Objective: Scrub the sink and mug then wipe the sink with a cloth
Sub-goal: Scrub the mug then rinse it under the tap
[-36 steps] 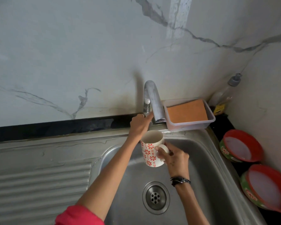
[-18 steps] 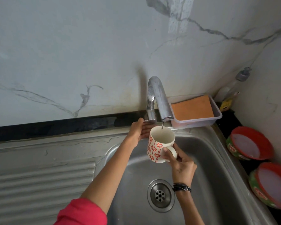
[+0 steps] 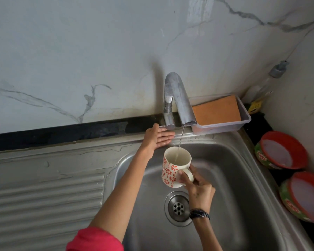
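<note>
A white mug (image 3: pixel 172 167) with a red flower pattern is held upright over the steel sink (image 3: pixel 234 178). My right hand (image 3: pixel 198 189) grips it by the handle. A thin stream of water runs from the chrome tap (image 3: pixel 178 98) into the mug. With straight fingers, my left hand (image 3: pixel 158 137) rests flat on the sink's back rim, just below the tap's base. An orange sponge (image 3: pixel 216 110) lies in a clear plastic tray (image 3: pixel 245 118) behind the basin, right of the tap.
The drain (image 3: pixel 178 208) sits in the basin floor below the mug. A ribbed draining board (image 3: pixel 43 196) lies to the left. Two red-rimmed bowls (image 3: pixel 283 151) stand on the right counter, with a soap bottle (image 3: pixel 272 77) in the corner. The marble wall rises close behind.
My left hand came down off the tap lever and now lies flat on the rim. Water started running, and the mug moved under the stream.
</note>
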A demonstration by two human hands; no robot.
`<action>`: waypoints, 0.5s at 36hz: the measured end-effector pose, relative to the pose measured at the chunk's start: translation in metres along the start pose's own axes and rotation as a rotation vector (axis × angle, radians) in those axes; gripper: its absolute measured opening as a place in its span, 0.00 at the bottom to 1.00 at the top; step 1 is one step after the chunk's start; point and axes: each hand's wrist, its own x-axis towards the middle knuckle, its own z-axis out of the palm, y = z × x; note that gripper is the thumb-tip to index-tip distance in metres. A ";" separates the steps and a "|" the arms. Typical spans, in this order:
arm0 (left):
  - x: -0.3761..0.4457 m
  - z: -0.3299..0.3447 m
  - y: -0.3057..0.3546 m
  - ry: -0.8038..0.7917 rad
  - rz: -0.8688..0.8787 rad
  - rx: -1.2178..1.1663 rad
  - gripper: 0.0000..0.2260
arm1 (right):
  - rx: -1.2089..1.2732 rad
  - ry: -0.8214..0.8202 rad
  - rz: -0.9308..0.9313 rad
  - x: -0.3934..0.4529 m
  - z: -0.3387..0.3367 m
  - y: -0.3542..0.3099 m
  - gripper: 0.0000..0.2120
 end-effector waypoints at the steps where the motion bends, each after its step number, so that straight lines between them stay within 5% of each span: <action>1: 0.000 0.000 0.000 0.004 0.007 0.007 0.25 | 0.006 0.001 0.006 -0.001 0.001 0.000 0.18; 18: 0.000 0.002 -0.003 0.027 0.052 0.053 0.24 | -0.007 -0.035 -0.055 -0.001 0.002 0.003 0.18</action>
